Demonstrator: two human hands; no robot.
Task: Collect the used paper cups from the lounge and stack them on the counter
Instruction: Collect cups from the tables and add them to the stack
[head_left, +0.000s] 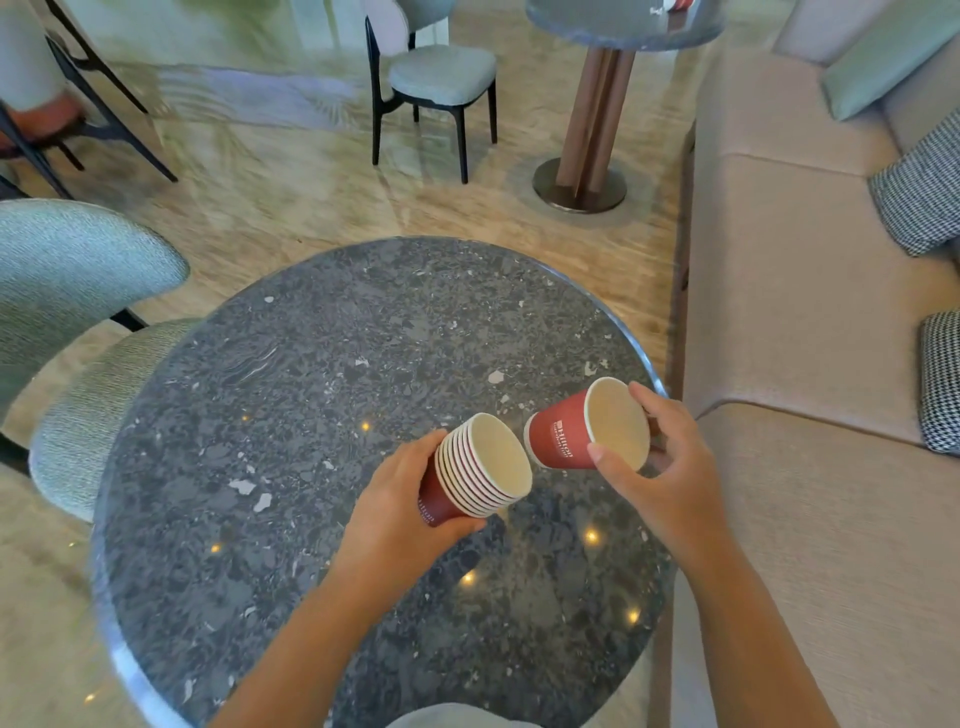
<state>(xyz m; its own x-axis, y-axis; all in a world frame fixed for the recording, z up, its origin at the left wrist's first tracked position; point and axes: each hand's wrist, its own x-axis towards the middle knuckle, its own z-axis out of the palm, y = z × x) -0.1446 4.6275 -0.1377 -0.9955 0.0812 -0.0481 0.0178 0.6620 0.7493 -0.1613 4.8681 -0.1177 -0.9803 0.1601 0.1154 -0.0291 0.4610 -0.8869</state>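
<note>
My right hand (670, 467) pinches a single red paper cup (561, 436) by its rim only, thumb on the near side and fingers curled over the far side. My left hand (400, 499) wraps the lowest cup of a nested stack of cups (483, 467), fingers closed round its red wall.

The risk, as I judge it, lies in that light rim pinch. The paper lip could buckle or slip as I push the cup home, and if its base meets the stack off-centre it could jam, tip the stack or drop. Any dregs could spill, since both mouths lean over.

The single cup lies on a slant, mouth towards my right palm, base aimed at the stack's open mouth and just beside its top rim. I cannot tell whether they touch. The stack tilts up and to the right out of my left fist.

Both are held above the round dark stone table (311, 364), towards its right edge. A beige sofa (805, 312) runs alongside on the right.
</note>
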